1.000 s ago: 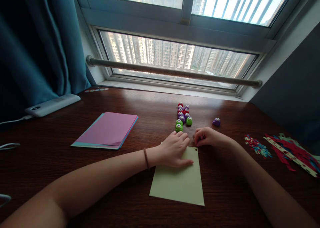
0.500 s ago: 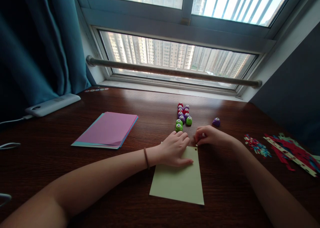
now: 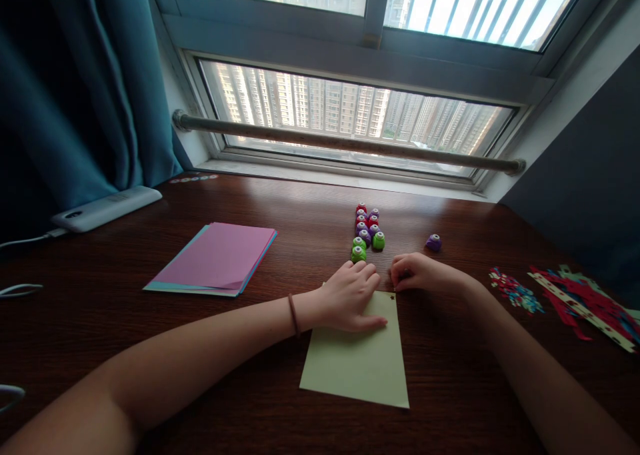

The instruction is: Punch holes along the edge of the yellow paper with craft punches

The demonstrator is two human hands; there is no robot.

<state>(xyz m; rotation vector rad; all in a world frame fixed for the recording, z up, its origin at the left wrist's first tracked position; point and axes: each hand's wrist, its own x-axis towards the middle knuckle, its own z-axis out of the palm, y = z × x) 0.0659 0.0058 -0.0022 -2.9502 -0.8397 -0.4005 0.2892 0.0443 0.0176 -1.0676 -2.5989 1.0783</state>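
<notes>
- A dark wooden desk (image 3: 240,375) is set beneath a window (image 3: 310,108), which is flanked at the left by a blue curtain (image 3: 100,95).
- The pale yellow sheet (image 3: 355,368) is laid at the near middle of the desk; a star-shaped mark, apparently a punched hole (image 3: 393,298), is seen by its far right corner.
- The sheet's far part is covered by the left hand (image 3: 350,302), laid palm down, with its fingers loosely extended and its thumb stretched out to the right.
- The right hand (image 3: 415,273) is placed just at that corner, with fingers curled and thumb drawn in close to them; whether anything small is pinched there cannot be told.
- Small coloured punches (image 3: 365,236) are grouped beyond the left hand, and a single purple punch (image 3: 434,243) is set apart, beyond the right hand.
- At the far right, tiny paper bits (image 3: 515,290) and cut strips (image 3: 575,302) are heaped; at the left, a stack of coloured paper (image 3: 215,255) is placed.
- For good handling, the sheet is best pressed evenly under the left palm, so that its corner is neither shifted nor creased; light fingertip contact is advised at the right, since thin paper is easily bent.
</notes>
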